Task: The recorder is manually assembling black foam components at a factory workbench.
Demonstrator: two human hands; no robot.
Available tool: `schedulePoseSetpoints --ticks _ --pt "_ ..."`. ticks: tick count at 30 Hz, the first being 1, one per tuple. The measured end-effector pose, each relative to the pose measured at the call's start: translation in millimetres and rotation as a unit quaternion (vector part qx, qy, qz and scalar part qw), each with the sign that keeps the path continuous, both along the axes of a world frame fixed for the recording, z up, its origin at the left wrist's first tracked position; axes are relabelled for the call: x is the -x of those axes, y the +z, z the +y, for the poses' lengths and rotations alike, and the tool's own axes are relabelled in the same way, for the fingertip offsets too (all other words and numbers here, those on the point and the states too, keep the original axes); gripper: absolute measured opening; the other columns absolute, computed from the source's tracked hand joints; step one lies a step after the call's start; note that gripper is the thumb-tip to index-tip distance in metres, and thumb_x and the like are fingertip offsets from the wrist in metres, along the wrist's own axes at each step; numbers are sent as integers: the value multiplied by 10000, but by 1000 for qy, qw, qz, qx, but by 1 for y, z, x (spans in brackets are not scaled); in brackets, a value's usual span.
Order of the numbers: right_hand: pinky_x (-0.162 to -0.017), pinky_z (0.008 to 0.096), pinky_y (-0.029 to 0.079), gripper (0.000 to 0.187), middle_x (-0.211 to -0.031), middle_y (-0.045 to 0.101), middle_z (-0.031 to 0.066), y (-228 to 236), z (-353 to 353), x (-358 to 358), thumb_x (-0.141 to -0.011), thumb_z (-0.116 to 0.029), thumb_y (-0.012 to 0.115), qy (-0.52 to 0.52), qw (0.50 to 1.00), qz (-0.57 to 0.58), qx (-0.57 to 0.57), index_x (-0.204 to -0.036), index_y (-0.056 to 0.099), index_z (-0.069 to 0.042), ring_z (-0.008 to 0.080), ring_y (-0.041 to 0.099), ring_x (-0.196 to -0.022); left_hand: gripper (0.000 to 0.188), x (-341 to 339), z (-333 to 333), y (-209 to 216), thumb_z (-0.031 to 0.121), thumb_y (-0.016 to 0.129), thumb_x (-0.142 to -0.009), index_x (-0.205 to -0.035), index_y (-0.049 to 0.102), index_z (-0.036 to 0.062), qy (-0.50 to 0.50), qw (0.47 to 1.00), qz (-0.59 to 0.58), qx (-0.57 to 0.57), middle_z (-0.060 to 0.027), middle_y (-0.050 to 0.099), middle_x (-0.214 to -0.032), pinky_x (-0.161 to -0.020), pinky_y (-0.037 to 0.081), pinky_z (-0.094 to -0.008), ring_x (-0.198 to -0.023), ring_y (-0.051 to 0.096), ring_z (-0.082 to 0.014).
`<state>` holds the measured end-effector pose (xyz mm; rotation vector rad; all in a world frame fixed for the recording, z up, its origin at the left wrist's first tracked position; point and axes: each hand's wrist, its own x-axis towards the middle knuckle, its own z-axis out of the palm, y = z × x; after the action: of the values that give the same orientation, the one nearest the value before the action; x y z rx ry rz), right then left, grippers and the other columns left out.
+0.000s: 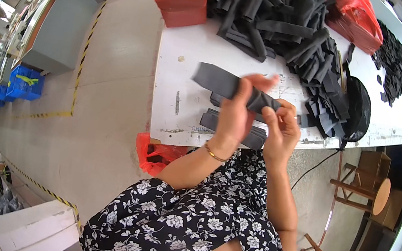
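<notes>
A flat dark grey fabric strip (216,79) is held above the near edge of the white table (179,47). My left hand (237,113) grips it near its middle, the thumb across the top and the other fingers behind, partly blurred. At the strip's right end, my right hand (282,131) pinches it between thumb and fingers, and the fabric wrinkles there. Beneath my hands, a dark stack of strips (210,120) lies on the tabletop, partly covered by my left wrist. A large heap of similar dark tubes and strips (286,28) spreads across the far side.
Red plastic bags (181,5) stand at the table's far left, with another red bag (356,21) farther right. A black bag (357,109) sits at the right. Below the table are a red bag (153,155) and a wooden stool (378,195). Blue crates (27,83) stand across the aisle.
</notes>
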<state>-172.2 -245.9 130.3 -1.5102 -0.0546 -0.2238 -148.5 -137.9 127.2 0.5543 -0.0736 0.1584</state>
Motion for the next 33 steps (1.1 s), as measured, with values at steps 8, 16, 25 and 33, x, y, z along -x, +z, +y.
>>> schedulePoseSetpoints --ticks 8,16,25,33 --pt "-744 237 430 167 -939 585 13 11 -17 -3 -909 -134 664 44 998 33 -4 -1018 651 -8 95 527 -863 363 -5 15 -5 314 479 -1000 -1261 541 69 -86 988 -129 -19 -146 572 -1302 -1111 341 -533 -1361 382 -348" --pt "-675 261 437 146 -851 585 63 7 -29 -3 -760 46 741 -36 960 -227 161 -884 681 0 168 542 -781 156 6 67 -31 116 668 -894 -980 654 -15 53 998 17 -38 -145 700 -893 -800 606 -378 -886 700 -325" --pt "-695 264 435 58 -830 598 67 1 -27 -3 -812 39 693 -32 971 -155 180 -844 652 13 169 540 -759 158 11 73 -30 94 642 -912 -1014 654 -27 52 993 78 -71 -152 692 -960 -735 608 -335 -880 695 -240" --pt "-686 184 409 127 -816 578 -40 -11 -34 17 -898 -58 668 97 986 117 66 -1010 647 -4 44 506 -746 170 50 94 -38 136 702 -877 -934 675 -23 124 924 189 -310 -16 633 -799 -571 500 -232 -650 563 -90"
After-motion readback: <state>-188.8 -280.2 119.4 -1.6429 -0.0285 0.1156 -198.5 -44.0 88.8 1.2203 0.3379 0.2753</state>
